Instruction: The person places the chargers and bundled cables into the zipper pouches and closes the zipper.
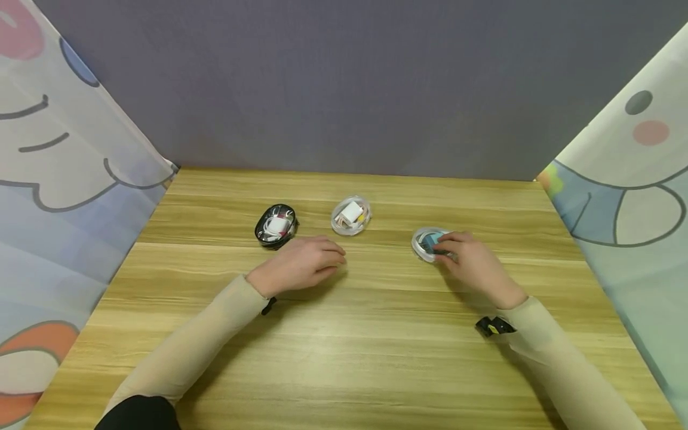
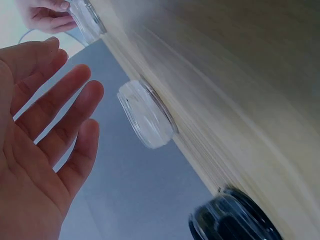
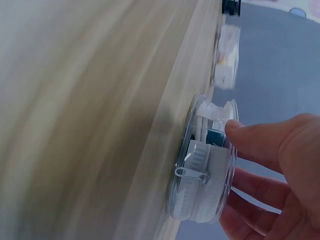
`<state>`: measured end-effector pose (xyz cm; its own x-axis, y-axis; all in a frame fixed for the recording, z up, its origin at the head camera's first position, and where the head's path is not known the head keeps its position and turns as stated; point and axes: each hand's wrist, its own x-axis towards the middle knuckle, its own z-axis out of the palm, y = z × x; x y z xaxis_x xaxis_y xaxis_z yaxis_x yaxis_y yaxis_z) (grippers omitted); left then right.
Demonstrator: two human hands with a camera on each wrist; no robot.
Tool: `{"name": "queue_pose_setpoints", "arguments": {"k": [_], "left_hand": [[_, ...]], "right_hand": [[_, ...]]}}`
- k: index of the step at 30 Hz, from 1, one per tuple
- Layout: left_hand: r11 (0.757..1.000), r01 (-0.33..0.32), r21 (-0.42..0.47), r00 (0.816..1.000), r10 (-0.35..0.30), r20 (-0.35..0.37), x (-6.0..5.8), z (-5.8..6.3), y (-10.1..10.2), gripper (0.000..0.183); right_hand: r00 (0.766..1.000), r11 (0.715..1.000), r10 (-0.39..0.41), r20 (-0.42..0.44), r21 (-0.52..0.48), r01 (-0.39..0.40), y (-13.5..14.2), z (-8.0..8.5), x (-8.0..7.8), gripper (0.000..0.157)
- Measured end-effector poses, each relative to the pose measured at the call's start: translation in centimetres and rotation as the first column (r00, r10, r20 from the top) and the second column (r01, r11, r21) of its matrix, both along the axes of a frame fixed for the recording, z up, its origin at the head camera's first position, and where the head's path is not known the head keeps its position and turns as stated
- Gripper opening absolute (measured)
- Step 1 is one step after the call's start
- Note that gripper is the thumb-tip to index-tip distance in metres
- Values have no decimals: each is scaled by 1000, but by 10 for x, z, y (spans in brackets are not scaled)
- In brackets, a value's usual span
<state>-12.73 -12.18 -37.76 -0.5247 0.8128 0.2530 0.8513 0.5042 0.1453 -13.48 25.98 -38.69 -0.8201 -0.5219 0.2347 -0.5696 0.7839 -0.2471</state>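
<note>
My right hand (image 1: 476,267) holds a round clear zip pouch (image 3: 202,175) at the right, its thumb and fingertips at the upper rim. Inside the pouch show a teal item (image 1: 432,240) and pale cable; the white zipper and its pull (image 3: 191,173) run along the side. Over the table, my left hand (image 1: 304,261) hovers empty with its fingers spread and slightly bent, as the left wrist view shows. Close to it lies a black-rimmed clear pouch (image 1: 276,226) with a white charger-like block and cable inside.
Between the two hands, farther back, lies another clear pouch (image 1: 352,215) with a white block inside. The wooden table (image 1: 344,358) ends at a grey panel (image 1: 344,83). Printed cartoon cloths (image 1: 48,251) hang at both sides.
</note>
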Motion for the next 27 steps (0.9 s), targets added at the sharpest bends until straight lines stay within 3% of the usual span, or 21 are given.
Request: {"name": "queue_pose_setpoints", "arguments": {"k": [6,14,20,27], "left_hand": [[998,-68,12,998,68,-9,0,-2,-15,19],[984,-166,72,983,171,-66,1,-2,-31,15],[948,-305,88,940,314,-133,3,-2,-39,17],[905,-407,121,885,424,-192,5,-3,-51,33]], "right_hand": [[999,999,-46,9,4,46,10,0,-7,26],[997,999,-52,-62,-2,52,16,-3,-13,27],[991,998,-55,-119,-50,49,15,-6,-12,29],[986,994,-61,-153,-101,45,9,-2,-6,32]]}}
